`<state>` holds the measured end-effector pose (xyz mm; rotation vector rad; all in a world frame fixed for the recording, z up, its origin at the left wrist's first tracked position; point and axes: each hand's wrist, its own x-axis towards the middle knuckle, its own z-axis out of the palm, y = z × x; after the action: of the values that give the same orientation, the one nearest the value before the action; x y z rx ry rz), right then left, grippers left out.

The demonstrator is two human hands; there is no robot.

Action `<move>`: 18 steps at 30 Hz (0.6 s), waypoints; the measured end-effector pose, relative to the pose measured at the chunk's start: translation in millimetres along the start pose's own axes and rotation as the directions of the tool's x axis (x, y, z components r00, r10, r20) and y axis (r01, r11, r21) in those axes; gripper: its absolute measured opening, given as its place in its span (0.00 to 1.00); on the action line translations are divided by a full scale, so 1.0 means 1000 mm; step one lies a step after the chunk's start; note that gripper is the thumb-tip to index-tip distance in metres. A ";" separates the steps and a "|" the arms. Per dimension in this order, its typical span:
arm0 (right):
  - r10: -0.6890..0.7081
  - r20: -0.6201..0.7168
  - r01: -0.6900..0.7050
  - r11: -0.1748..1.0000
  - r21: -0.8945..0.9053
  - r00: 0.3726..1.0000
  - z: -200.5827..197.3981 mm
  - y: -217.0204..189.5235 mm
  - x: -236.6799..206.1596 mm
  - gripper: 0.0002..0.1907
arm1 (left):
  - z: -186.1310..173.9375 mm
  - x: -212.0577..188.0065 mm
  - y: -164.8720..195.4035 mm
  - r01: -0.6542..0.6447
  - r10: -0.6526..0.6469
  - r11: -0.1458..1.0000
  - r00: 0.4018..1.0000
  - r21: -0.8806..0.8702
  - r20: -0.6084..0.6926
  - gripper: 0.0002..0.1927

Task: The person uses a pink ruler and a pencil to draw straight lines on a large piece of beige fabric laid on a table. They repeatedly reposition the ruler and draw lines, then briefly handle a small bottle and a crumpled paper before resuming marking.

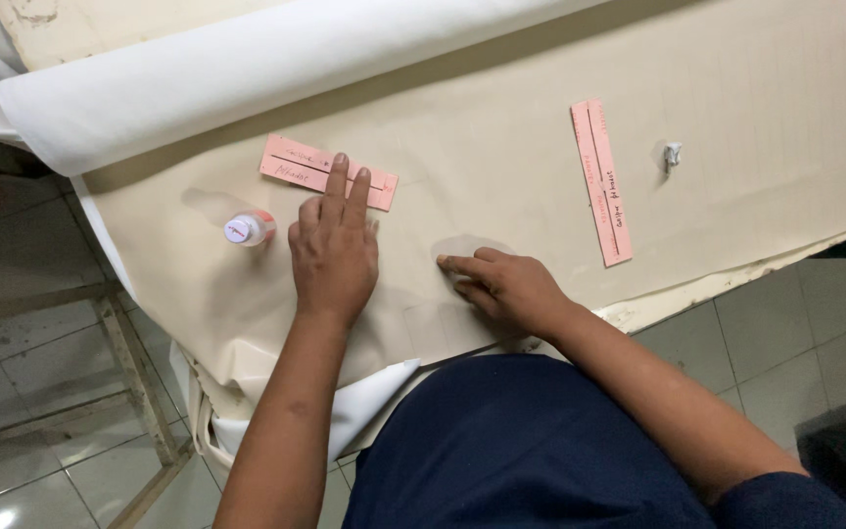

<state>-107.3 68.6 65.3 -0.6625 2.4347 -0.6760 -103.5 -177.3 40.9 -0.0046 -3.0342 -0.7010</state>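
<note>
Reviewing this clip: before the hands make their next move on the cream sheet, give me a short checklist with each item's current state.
1. Left hand steadies the near pink strip: ok, two fingertips lie on it.
2. Right hand flat on the cream sheet: ok, fingers press beside a faint translucent patch.
3. Small bottle clear of both hands: ok, it lies on its side left of the left hand, not touching.
4. Bottle capped: cannot tell.
5. Second pink strip out of the way: ok, it lies apart, to the right.
6. Sheet flat under the hands: ok; the white roll lies at the far edge.

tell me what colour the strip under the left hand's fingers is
Pink strip, seen in the head view.
</note>
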 end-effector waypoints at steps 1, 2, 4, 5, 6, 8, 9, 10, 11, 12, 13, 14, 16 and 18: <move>-0.002 0.004 0.002 1.000 -0.001 1.000 0.000 0.001 0.000 0.22 | 0.000 0.007 -0.001 0.014 -0.014 1.000 0.999 -0.007 0.031 0.32; 0.002 0.014 -0.002 1.000 -0.004 1.000 0.000 0.002 0.000 0.22 | -0.001 0.014 -0.002 0.028 -0.027 0.999 0.998 -0.015 0.062 0.32; 0.012 0.032 -0.011 1.000 -0.010 0.999 0.000 0.005 0.000 0.23 | -0.003 0.021 -0.003 0.020 -0.015 0.998 0.997 -0.067 0.074 0.32; 0.018 0.033 -0.018 1.000 0.003 0.999 0.001 0.007 0.000 0.23 | -0.005 0.024 -0.005 -0.001 0.007 0.994 0.998 -0.111 0.055 0.31; 0.025 0.036 -0.026 1.000 0.017 0.999 0.002 0.009 0.000 0.23 | -0.007 0.025 -0.005 -0.021 0.027 0.988 0.999 -0.154 0.036 0.30; -0.002 -0.010 0.003 0.996 0.091 1.000 0.004 0.012 0.000 0.21 | -0.010 0.029 -0.005 0.018 0.000 0.977 0.997 -0.214 0.083 0.26; -0.033 -0.062 0.042 0.988 0.149 0.998 0.005 0.014 0.000 0.19 | -0.012 0.031 -0.005 0.038 -0.012 0.969 0.994 -0.243 0.107 0.23; -0.060 -0.115 0.083 0.976 0.203 0.991 0.006 0.016 0.000 0.17 | -0.013 0.031 -0.003 0.053 -0.022 0.968 0.992 -0.246 0.127 0.21; 0.031 -0.098 -0.005 0.966 0.260 0.995 0.006 0.016 0.000 0.17 | -0.015 0.031 -0.001 0.068 -0.032 0.966 0.989 -0.248 0.146 0.19; 0.121 -0.076 -0.092 0.945 0.314 0.990 0.006 0.017 -0.001 0.17 | -0.015 0.031 0.001 0.083 -0.043 0.965 0.985 -0.249 0.165 0.17; 0.209 -0.048 -0.178 0.914 0.366 0.977 0.005 0.018 -0.001 0.17 | -0.016 0.029 0.005 0.066 -0.022 0.966 0.985 -0.249 0.174 0.13; 0.211 -0.053 -0.173 0.900 0.400 0.976 0.002 0.020 -0.001 0.18 | -0.016 0.025 0.011 0.047 -0.001 0.967 0.983 -0.249 0.183 0.10; 0.220 -0.053 -0.171 0.868 0.467 0.974 -0.002 0.024 -0.004 0.21 | -0.014 0.013 0.025 -0.011 0.066 0.962 0.979 -0.274 0.194 0.05; 0.175 -0.046 -0.130 0.860 0.494 0.983 0.000 0.025 -0.004 0.20 | -0.011 0.001 0.038 -0.096 0.160 0.944 0.970 -0.316 0.185 0.04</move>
<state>-112.1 89.6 52.6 -0.2325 2.2222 -1.2205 -103.4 -147.8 67.7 -0.2991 -3.0399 -1.2203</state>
